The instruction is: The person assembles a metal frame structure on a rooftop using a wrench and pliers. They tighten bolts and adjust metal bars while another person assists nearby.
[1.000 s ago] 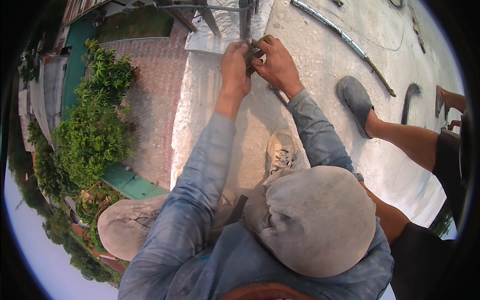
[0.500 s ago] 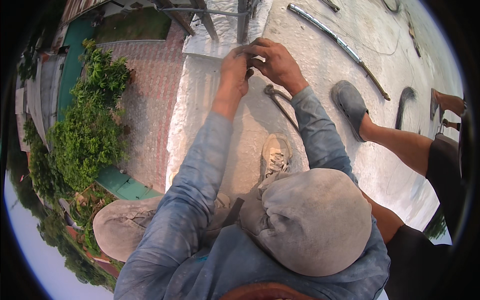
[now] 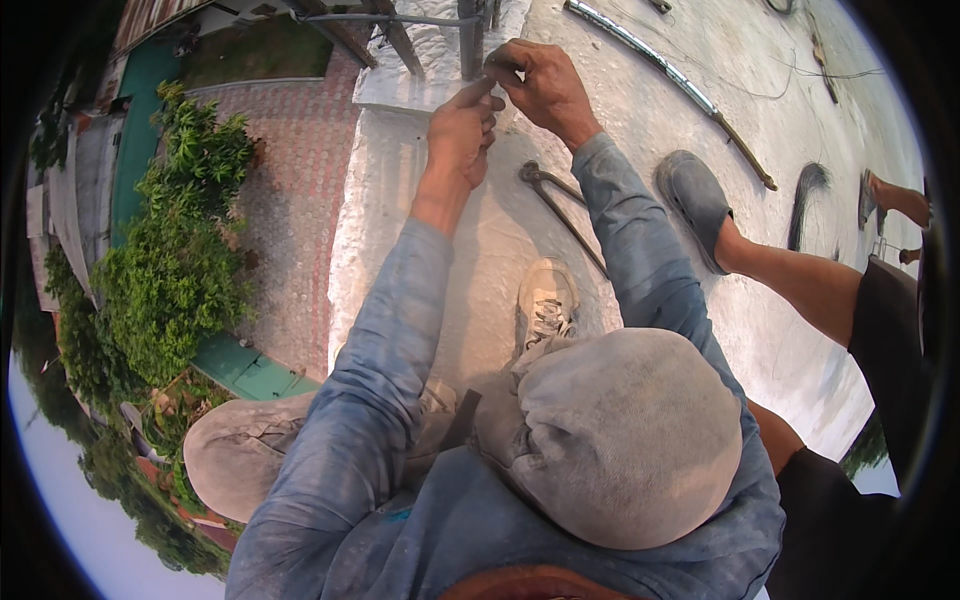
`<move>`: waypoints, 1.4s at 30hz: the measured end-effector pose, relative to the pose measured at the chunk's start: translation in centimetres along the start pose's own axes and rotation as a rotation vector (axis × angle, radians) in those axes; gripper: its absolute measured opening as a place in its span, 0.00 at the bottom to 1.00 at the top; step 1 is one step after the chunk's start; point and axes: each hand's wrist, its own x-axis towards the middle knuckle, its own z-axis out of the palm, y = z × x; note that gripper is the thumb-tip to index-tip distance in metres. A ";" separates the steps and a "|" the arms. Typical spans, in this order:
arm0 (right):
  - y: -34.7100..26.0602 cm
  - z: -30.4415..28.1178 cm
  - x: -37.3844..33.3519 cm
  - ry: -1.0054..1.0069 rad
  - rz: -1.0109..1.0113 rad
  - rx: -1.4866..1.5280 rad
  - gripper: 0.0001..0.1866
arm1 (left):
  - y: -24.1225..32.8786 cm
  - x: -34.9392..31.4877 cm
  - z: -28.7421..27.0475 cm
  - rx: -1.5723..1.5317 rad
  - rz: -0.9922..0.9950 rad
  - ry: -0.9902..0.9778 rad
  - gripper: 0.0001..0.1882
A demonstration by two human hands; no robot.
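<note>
My left hand is closed in a pinch, its forefinger and thumb reaching toward the other hand. Just right of it and a little farther off, my right hand is closed too, thumb against fingertips. The fingertips of both almost meet. Whatever they pinch is too small to make out. Beyond the hands stand dark upright metal bars, crossed by a thin bent rod, on a rough white ledge. A pair of long-handled pincers lies on the concrete below my right wrist, partly behind my sleeve.
A long metal tool and a bundle of thin wire lie to the right. Close by is a co-worker's foot in a dark clog. At left the slab's edge drops to brick paving and a leafy tree.
My right hand has moved slightly away and upward, separating from the left, which has lowered a little. Earlier the hands overlapped; now their fingertips are side by side.
</note>
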 end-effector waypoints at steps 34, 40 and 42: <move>-0.1 2.5 -1.5 0.074 1.347 1.520 0.17 | -0.5 -0.6 2.4 -0.082 0.094 0.189 0.12; -4.1 -3.2 -12.1 -0.040 0.967 0.418 0.26 | -0.5 -0.8 3.6 -0.582 -0.162 0.106 0.20; -6.0 -3.7 -16.6 -0.177 0.616 -0.161 0.28 | -1.2 -0.6 3.8 -0.842 -0.135 -0.022 0.17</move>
